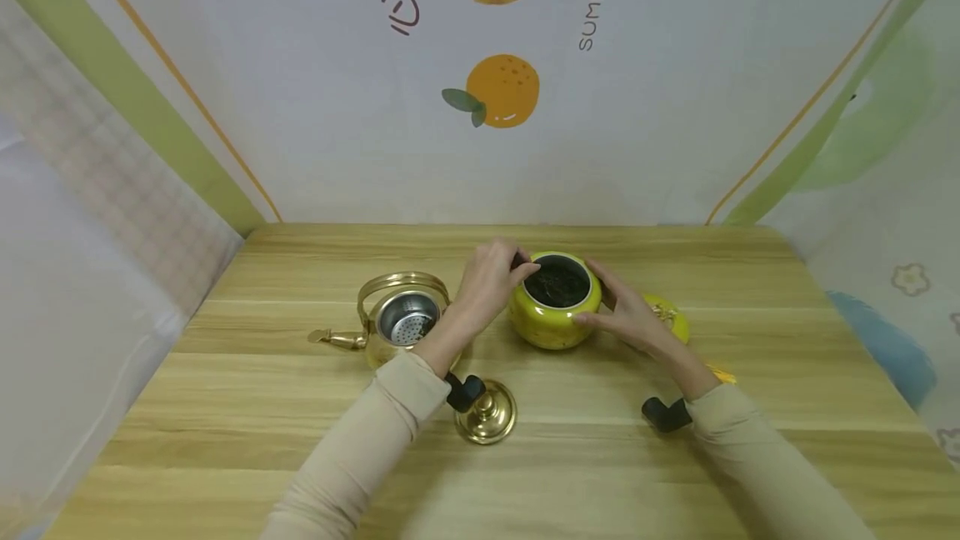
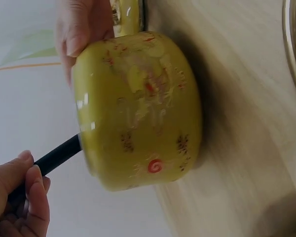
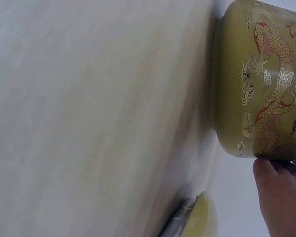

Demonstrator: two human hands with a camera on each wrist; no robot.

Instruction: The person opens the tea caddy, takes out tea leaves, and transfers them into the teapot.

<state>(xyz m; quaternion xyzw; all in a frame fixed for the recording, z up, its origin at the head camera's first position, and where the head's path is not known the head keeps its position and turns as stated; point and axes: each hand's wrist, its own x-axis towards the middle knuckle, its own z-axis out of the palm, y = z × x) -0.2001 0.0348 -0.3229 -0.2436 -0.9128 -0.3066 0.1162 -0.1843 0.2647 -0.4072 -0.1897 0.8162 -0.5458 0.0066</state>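
Note:
A round yellow jar [image 1: 553, 325] with dark tea leaves [image 1: 557, 283] inside stands on the table, its lid off. My right hand [image 1: 630, 319] grips the jar's right side, thumb near the front and fingers behind. In the right wrist view, a red and gold dragon decorates the jar wall [image 3: 276, 84]. My left hand [image 1: 487, 277] is at the jar's left rim. Seen in the left wrist view, its fingers pinch a slim black handle [image 2: 60, 156] that slants into the jar's mouth; the far end is hidden inside.
Left of the jar stands a brass teapot [image 1: 380, 354] with a raised handle and a perforated strainer [image 1: 408, 328] holding some dark leaves. A brass lid [image 1: 487, 415] lies in front. The jar's yellow lid [image 1: 679, 325] sits behind my right wrist, near a yellow tassel [image 1: 723, 375].

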